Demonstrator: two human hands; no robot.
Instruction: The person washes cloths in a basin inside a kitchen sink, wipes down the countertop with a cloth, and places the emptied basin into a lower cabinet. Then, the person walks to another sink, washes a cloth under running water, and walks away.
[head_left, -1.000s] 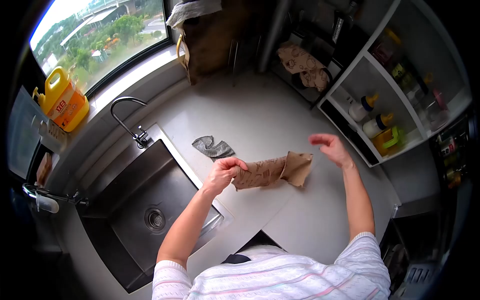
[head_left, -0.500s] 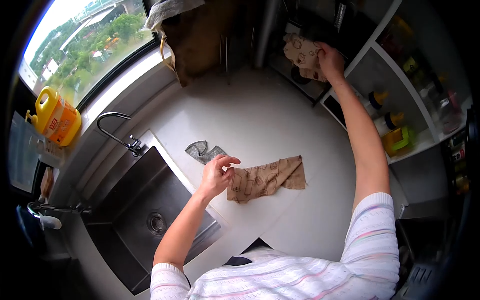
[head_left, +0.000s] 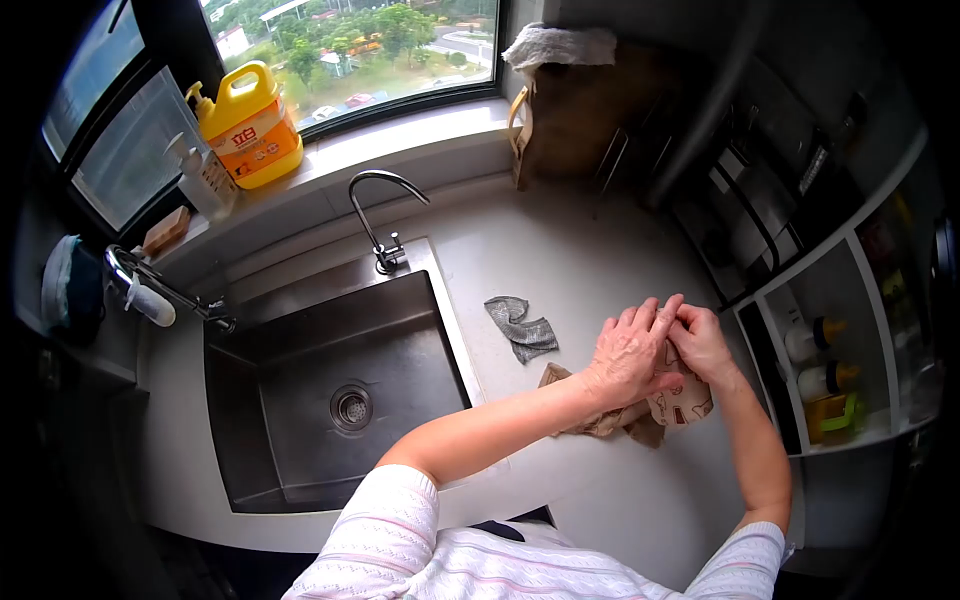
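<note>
My right hand [head_left: 703,345] is closed on a light beige patterned cloth [head_left: 692,402], which hangs down below its fingers. Beside it, my left hand [head_left: 632,356] lies over the cloths with its fingers stretched out and its fingertips meeting the right hand. A brown patterned cloth [head_left: 602,424] rests crumpled on the counter under the left hand, partly hidden by the hand and forearm. Left of the hands, a small grey cloth [head_left: 521,328] lies folded on the counter.
A steel sink [head_left: 290,400] with a tap [head_left: 372,215] takes up the left side. On the windowsill stand a yellow detergent jug [head_left: 255,135], a pump bottle [head_left: 203,180] and a sponge-like block [head_left: 166,230]. White shelves [head_left: 868,300] with bottles stand at right.
My right hand has come down from the dark rack with the beige cloth, to the brown cloth. My left hand has moved right to meet it. The view has turned rightward in position over the counter.
</note>
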